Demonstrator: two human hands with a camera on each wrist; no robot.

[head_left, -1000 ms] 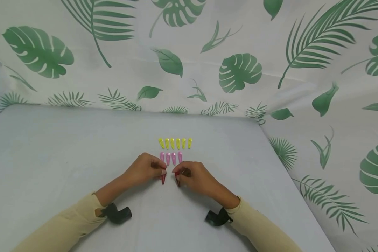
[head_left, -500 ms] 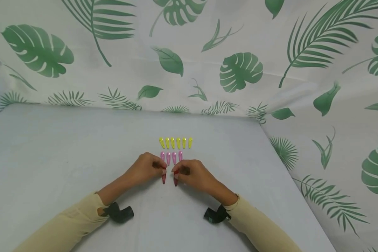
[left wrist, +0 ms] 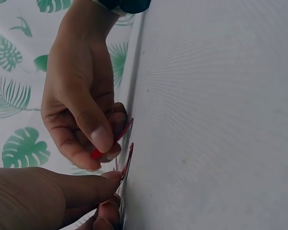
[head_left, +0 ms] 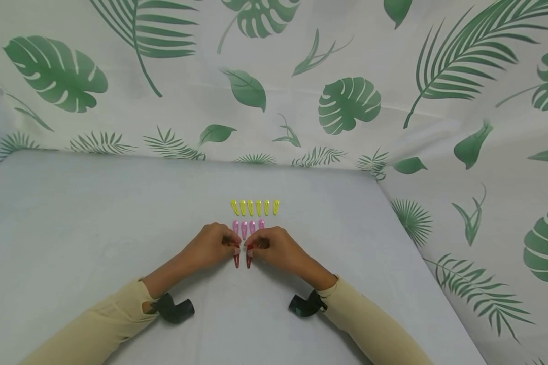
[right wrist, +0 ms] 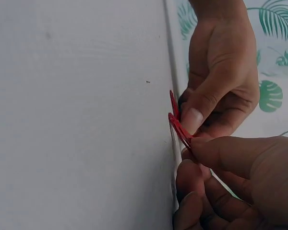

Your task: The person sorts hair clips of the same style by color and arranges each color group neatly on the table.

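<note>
My left hand (head_left: pixel 213 247) pinches a red hair clip (head_left: pixel 237 261) between thumb and fingers, its narrow end toward me. Close by on the right, my right hand (head_left: pixel 276 249) pinches a second red hair clip (head_left: pixel 248 261); a small gap parts the two in the head view. Both clips show at the fingertips in the wrist views, the right-hand clip (right wrist: pixel 181 132) slanting up from the tabletop. Just beyond the hands lies a row of pink hair clips (head_left: pixel 244 229), their lower ends partly covered by fingers. Behind that runs a row of yellow hair clips (head_left: pixel 250 207).
A white cloth-covered table (head_left: pixel 118 203) spreads around the hands. Leaf-printed fabric (head_left: pixel 292 101) hangs along its back and right side. Black wrist cameras (head_left: pixel 175 310) are strapped at both sleeve cuffs.
My right hand has moved left with its red hair clip, which now stands straighter and closer to the other red clip. The left hand has barely moved.
</note>
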